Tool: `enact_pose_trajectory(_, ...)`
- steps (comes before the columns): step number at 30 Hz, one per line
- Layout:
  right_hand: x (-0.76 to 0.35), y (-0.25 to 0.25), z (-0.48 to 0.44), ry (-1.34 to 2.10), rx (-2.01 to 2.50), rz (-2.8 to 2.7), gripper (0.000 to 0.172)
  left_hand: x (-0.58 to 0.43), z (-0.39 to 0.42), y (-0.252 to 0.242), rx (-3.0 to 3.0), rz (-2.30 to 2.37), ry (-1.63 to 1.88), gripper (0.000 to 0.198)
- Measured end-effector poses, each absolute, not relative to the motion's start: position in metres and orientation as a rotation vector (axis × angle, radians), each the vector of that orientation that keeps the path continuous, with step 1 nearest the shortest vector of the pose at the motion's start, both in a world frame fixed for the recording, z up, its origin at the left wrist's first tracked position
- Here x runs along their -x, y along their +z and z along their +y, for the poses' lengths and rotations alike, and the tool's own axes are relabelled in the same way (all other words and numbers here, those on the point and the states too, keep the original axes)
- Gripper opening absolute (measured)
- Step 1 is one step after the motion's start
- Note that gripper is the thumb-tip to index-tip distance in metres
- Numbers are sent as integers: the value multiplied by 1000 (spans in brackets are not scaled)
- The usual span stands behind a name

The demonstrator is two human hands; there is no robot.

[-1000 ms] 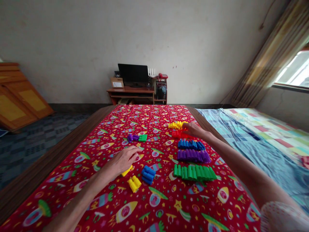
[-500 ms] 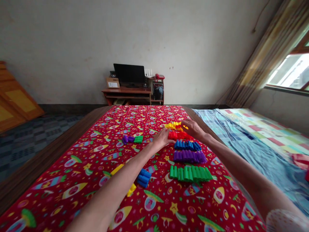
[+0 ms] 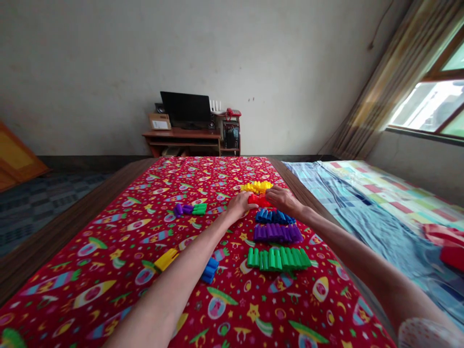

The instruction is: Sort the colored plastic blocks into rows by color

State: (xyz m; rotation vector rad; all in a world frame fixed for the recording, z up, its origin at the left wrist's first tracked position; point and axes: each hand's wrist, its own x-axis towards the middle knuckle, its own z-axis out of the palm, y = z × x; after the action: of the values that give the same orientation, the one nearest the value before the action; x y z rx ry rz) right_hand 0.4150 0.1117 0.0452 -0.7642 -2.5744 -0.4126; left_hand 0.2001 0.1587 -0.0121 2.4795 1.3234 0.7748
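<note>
My left hand [image 3: 239, 204] and my right hand [image 3: 282, 198] meet over a row of red blocks [image 3: 258, 200], fingers curled against it from either side. Just beyond lies a row of yellow blocks [image 3: 256, 186]. Nearer me run rows of blue blocks [image 3: 273, 217], purple blocks [image 3: 277, 233] and green blocks [image 3: 278, 258]. Under my left forearm sit a loose yellow block [image 3: 166, 259] and a blue block [image 3: 210, 270]. A small purple-and-green block piece [image 3: 190, 209] lies to the left.
Everything lies on a red rocket-print cloth [image 3: 152, 270] over a wooden table [image 3: 54, 241]. A bed with a checked sheet [image 3: 377, 203] is at the right. A desk with a monitor [image 3: 186, 123] stands against the far wall.
My left hand left the loose yellow blocks near me and reached forward to the red row. My right hand stayed at the red row. The view shifted right.
</note>
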Motion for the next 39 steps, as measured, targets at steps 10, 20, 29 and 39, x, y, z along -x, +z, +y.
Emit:
enact_pose_trajectory(10,-427,50,108,-260,855,-2497,26,-202,155,-6,-2489,1300,740,63)
enact_pose_trajectory(20,-437,58,114,-155,1102,-2641,12,-205,144,1,-2564,1305,762,50)
enact_pose_trajectory(29,-427,55,110,-155,1033,-2629,19,-206,136,0,-2576,1379,721,56)
enact_pose_trajectory(39,-446,82,144,-77,1630,-2288,24,-198,138,14,-2531,1393,636,59)
